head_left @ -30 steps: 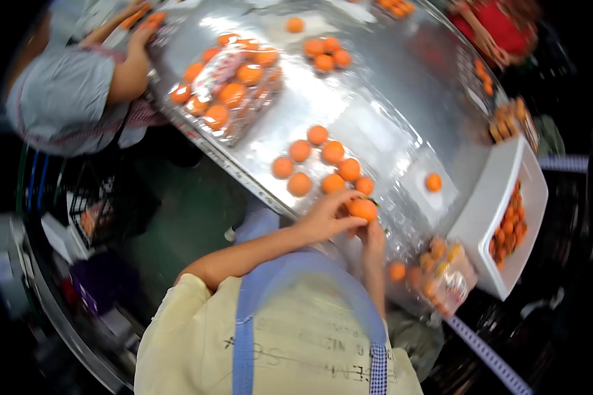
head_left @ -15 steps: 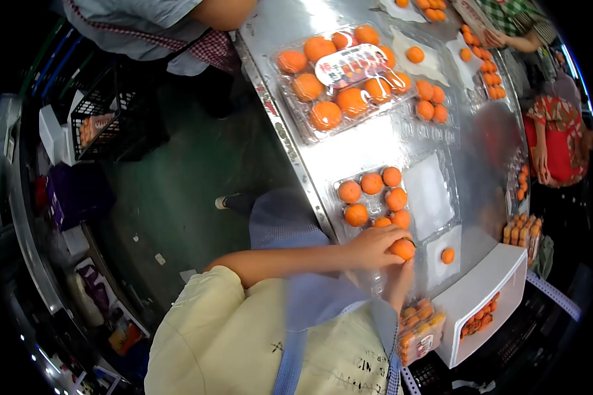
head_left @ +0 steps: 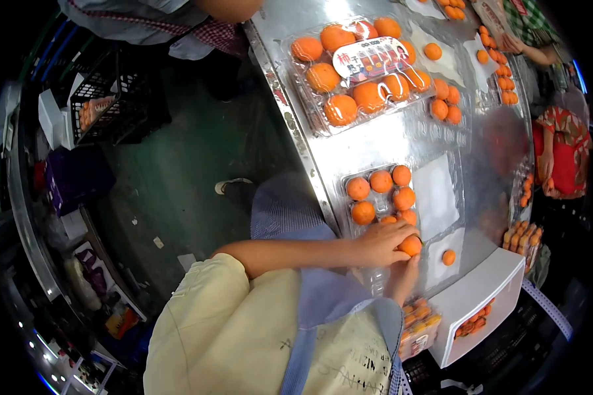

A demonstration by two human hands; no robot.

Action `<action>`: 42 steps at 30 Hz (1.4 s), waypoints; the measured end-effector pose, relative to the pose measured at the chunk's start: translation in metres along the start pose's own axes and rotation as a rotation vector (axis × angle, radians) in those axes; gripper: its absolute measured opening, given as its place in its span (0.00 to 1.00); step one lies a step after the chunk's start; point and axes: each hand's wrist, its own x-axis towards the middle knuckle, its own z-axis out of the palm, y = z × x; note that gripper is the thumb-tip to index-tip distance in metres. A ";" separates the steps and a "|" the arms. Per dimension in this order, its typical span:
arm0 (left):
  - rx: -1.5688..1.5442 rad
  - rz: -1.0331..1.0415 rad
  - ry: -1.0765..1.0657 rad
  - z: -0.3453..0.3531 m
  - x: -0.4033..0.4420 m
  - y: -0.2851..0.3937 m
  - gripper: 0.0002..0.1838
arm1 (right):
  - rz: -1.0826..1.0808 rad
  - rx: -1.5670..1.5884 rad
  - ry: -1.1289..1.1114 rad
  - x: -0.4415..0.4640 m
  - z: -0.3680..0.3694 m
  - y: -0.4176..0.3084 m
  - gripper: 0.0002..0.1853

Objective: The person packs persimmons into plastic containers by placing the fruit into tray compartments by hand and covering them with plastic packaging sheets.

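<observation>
Orange fruit (head_left: 410,245) fills the closed grip of the left hand (head_left: 380,244); the right hand (head_left: 402,278) touches below, closure unclear; light pressure should avoid bruising.

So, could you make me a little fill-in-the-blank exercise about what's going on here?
The left hand and right hand hold a round fruit coloured ____.
The white box stands to the person's ____ side.
Over the pale yellow shirt, the person wears an apron coloured ____.
The lone small fruit nearest the box lies on a sheet coloured ____.

Missing words: orange; right; blue; white.
</observation>
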 end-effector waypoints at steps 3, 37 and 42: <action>0.004 0.092 0.008 0.005 0.001 -0.008 0.23 | -0.005 -0.067 0.007 -0.003 0.001 0.002 0.28; -0.414 -0.617 -0.243 0.011 0.003 0.005 0.20 | -0.729 1.095 0.354 -0.013 -0.201 -0.051 0.22; -0.431 -0.609 -0.281 0.013 0.006 0.006 0.16 | -0.859 1.032 0.378 -0.034 -0.236 -0.110 0.37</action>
